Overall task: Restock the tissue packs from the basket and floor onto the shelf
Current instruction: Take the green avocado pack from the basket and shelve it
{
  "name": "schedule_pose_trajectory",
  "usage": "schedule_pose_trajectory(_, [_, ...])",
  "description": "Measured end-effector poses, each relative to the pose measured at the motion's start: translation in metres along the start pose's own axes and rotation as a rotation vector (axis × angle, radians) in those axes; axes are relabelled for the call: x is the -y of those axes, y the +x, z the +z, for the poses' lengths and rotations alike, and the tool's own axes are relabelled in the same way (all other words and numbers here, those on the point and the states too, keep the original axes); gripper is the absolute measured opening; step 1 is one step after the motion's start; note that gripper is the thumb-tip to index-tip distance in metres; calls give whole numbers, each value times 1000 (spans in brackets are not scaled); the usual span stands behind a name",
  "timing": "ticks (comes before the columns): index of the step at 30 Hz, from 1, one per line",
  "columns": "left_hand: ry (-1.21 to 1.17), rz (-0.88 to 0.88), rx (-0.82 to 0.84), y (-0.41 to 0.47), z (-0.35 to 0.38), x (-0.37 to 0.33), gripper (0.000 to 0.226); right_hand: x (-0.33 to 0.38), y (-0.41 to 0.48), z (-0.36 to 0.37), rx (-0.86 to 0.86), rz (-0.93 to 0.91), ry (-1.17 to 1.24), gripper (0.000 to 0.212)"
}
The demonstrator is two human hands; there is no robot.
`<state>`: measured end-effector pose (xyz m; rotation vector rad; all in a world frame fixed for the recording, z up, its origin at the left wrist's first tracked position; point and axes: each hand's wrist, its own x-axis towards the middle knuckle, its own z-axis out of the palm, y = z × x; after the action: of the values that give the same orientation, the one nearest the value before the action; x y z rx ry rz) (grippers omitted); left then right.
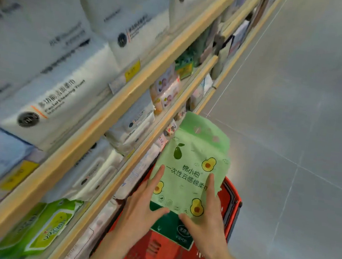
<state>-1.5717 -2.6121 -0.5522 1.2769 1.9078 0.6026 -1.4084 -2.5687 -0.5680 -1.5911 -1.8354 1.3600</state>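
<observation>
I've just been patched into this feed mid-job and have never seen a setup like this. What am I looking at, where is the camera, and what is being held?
There is no machine here. A person works with bare hands, and the single picture comes from a wide-angle camera worn on the head. It looks forward and down, which is why everything appears tilted. The left hand and the right hand hold a green tissue pack printed with avocados, one hand on each side. The pack is above a red basket. Along the left run wooden shelves stocked with white tissue packs, and a bright green pack sits lower down. On the right is grey tiled floor.
</observation>
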Motion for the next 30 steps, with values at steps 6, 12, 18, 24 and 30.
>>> schedule_pose_trajectory(6, [29, 209, -106, -22, -69, -122, 98, 106, -23, -92, -154, -152, 19, 117])
schedule_pose_trajectory(12, [11, 377, -245, -45, -133, -252, 101, 215, -48, -208, -200, -331, -18, 113])
schedule_pose_trajectory(18, [10, 521, -402, -56, -167, -376, 105, 295, -50, -321, -272, -548, -61, 114])
schedule_pose_trajectory(24, [4, 605, -584, -57, -170, -504, 107, 348, -44, -448, -305, -733, -124, 114])
schedule_pose_trajectory(30, [10, 674, -742, -57, -176, -598, 105, 392, -40, -539, -329, -903, -178, 114])
